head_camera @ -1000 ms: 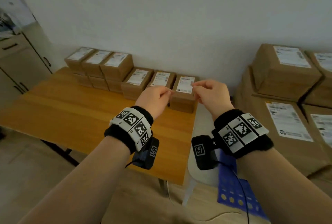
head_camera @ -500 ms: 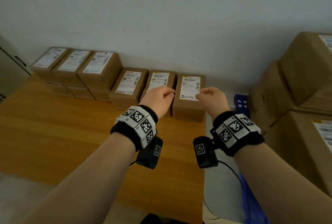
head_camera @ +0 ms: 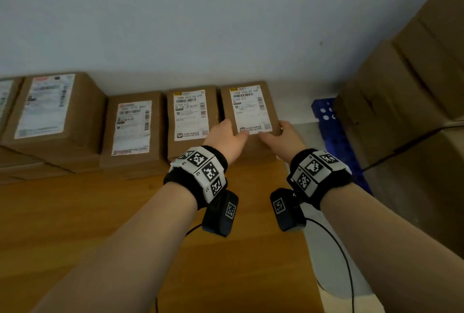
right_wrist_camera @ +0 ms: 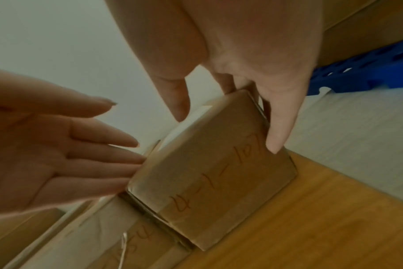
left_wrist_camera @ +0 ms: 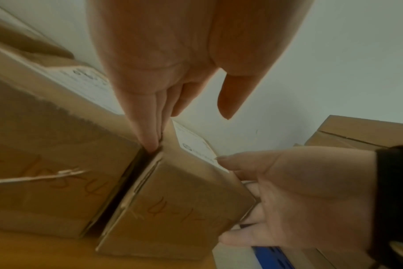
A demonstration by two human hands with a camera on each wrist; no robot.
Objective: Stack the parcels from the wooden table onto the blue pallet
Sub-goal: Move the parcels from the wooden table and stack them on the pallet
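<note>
both hands on the end parcel, table's right edge

end parcel (head_camera: 251,114) sits on the table (head_camera: 100,225), last on the right in a row against the wall (head_camera: 226,24), label up, just beside the next parcel (head_camera: 192,117) with a thin gap between them. left hand (head_camera: 226,138): fingers (left_wrist_camera: 150,131) straight, slid into that gap along the parcel's left side, thumb free above, so flat and pressing, not curled round. right hand (head_camera: 283,137): thumb over the top edge near the label, fingers (right_wrist_camera: 278,127) down the right side, grasping the parcel. parcel not lifted. pallet (head_camera: 336,137) lies to the right, well below table level, large boxes (head_camera: 401,102) stacked on it.
</note>
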